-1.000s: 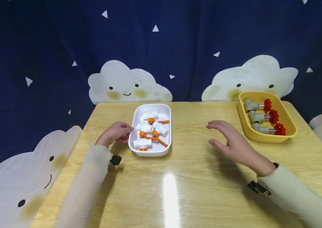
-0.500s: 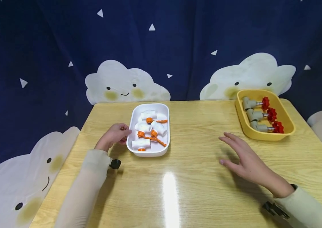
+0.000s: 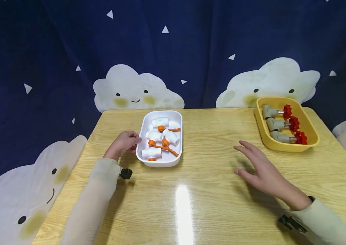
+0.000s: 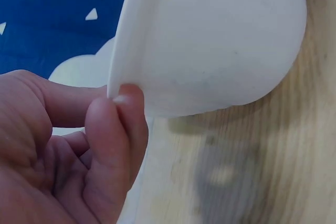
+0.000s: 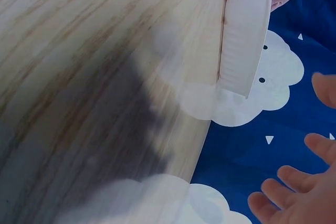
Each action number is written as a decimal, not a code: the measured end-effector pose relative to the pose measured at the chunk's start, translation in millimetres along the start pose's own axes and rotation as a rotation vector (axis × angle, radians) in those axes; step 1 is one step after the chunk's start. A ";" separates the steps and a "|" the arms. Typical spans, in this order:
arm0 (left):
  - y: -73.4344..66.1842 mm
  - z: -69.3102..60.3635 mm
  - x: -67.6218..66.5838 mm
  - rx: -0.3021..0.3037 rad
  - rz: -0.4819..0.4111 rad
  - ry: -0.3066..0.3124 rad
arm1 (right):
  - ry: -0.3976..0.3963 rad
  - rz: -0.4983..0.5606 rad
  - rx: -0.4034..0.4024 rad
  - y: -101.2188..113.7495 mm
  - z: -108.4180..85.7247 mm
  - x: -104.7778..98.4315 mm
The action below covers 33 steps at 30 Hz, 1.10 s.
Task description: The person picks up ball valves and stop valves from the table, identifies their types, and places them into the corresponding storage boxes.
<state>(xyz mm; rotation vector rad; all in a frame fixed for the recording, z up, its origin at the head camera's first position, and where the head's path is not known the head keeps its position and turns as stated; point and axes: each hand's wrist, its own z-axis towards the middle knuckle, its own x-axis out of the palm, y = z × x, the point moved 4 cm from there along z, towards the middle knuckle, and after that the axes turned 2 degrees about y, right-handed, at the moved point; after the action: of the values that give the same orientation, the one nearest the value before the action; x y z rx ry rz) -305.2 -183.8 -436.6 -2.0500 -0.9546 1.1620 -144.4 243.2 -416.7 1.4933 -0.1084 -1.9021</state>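
My left hand (image 3: 124, 143) is at the left side of a white plastic tray (image 3: 161, 163), pinching its rim. In the left wrist view, thumb and curled fingers (image 4: 107, 140) close on the edge of the tray (image 4: 226, 40). Several white plastic valves (image 3: 151, 153) with orange handles lie loosely inside the tray. My right hand (image 3: 266, 175) hovers over the table to the right, fingers spread, thumb apart, holding nothing. In the right wrist view its fingers (image 5: 294, 179) show at the lower right, well apart from the tray (image 5: 244, 40).
A yellow tray (image 3: 286, 147) stands at the back right of the wooden table (image 3: 215, 204). It holds 3 grey valves (image 3: 275, 125) with red handwheels in a row. A dark blue curtain (image 3: 197, 44) with cloud prints hangs behind the table.
My right hand has moved right and nearer the body, then stayed almost still over the last half second. The left hand keeps hold of the white tray's rim.
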 end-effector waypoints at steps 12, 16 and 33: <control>1.6 17.5 -14.4 -0.048 0.030 -0.038 | -0.011 0.023 0.033 -3.3 -3.8 1.1; 3.4 20.7 -22.5 -0.076 0.050 -0.068 | -0.010 0.031 0.044 -4.4 -4.7 1.5; 13.8 40.2 -63.6 -0.171 0.027 -0.145 | -0.043 0.029 0.028 -7.8 -11.4 1.8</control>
<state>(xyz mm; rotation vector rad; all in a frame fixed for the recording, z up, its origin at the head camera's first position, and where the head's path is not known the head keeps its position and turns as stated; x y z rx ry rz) -359.6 -237.5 -435.7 -2.1409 -1.1334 1.2970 -138.1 251.9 -425.6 1.4618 -0.1759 -1.9178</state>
